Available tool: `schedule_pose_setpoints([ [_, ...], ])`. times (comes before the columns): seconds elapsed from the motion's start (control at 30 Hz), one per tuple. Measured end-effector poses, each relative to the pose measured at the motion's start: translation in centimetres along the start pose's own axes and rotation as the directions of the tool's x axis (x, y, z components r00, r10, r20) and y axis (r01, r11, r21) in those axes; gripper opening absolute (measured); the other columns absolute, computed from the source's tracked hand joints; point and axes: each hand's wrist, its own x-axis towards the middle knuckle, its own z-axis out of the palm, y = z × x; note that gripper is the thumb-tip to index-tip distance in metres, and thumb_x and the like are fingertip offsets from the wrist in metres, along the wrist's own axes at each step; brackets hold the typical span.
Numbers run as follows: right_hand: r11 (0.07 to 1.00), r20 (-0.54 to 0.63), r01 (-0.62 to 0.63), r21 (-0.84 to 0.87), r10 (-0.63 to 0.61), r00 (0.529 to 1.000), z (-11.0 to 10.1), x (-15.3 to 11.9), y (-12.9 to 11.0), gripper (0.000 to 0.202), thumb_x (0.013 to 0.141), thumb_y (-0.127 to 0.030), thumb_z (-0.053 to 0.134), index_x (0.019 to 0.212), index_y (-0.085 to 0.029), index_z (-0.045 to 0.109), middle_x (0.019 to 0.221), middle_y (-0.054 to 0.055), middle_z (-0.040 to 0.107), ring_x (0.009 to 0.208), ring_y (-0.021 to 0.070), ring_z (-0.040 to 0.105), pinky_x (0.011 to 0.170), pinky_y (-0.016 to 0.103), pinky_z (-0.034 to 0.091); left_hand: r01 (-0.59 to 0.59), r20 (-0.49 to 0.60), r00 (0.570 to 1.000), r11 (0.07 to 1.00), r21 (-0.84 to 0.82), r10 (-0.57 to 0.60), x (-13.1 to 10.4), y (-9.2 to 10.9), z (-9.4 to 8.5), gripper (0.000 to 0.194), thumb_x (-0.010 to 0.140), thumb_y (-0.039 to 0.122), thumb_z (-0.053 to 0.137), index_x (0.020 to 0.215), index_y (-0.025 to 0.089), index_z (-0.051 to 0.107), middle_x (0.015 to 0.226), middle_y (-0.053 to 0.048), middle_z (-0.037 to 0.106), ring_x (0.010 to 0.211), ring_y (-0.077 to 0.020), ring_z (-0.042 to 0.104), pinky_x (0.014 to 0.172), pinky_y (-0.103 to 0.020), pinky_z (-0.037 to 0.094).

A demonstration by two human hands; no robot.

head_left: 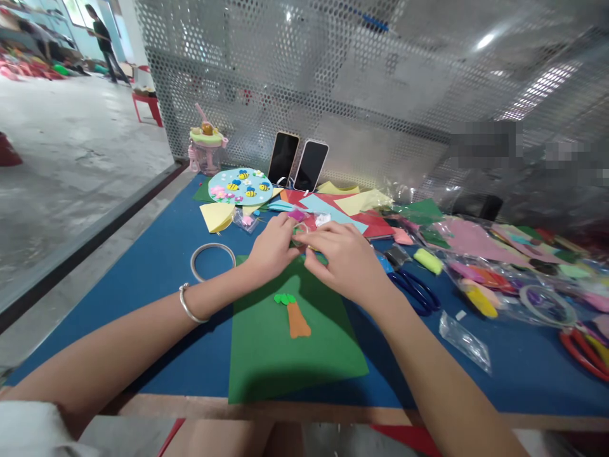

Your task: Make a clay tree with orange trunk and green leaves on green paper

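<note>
Centre frame, a small greenish item (299, 231) is mostly hidden between left hand (273, 246) and right hand (346, 259), fingers bent; whether either grips it, I cannot tell. Below, a green sheet (276, 365) bears an orange cut-out (298, 320). Red scissors (569, 350) are cut off at right edge.

Green sheet (271, 362): flat on surface (157, 260), slightly skewed, near-left corner at the surface's near edge. Orange trunk (299, 322): flat near mid-sheet, flared at near end, far end leaning left. Bright green leaves (284, 298): small scalloped cluster, at trunk's far end, extending left. Round item (301, 232): held beyond the leaves, partly hidden; identity unclear.
</note>
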Motion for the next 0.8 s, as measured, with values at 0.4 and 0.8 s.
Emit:
schedule_pose_setpoints([
  [0.4, 0.727, -0.108, -0.399, 0.559, 0.541, 0.834, 5.2, 0.8, 5.7, 0.023, 0.073, -0.027, 0.066, 0.094, -0.019, 0.069, 0.099, 0.008, 0.07, 0.071, 0.0185, 0.067, 0.068, 0.033, 0.055, 0.102, -0.012, 0.994, 0.96, -0.262, -0.109, 1.6, -2.3, -0.5, 0.034, 0.084, 0.003, 0.033, 0.114, 0.011, 0.047, 0.108, -0.013, 0.051, 0.103, -0.0213, 0.052, 0.085, -0.037, 0.047],
  [0.8, -0.274, 0.409, -0.304, 0.912, 0.575, 0.708, 3.3, -2.2, 1.0, 0.034, 0.062, -0.04, 0.08, 0.092, -0.025, 0.073, 0.093, 0.001, 0.074, 0.088, 0.0168, 0.067, 0.089, 0.032, 0.05, -0.355, -0.036, 0.935, 0.93, -0.097, 0.353, -0.8, 2.4, -0.4, 0.051, 0.083, 0.001, 0.036, 0.131, 0.017, 0.043, 0.128, -0.01, 0.056, 0.123, -0.0231, 0.045, 0.101, -0.042, 0.042],
])
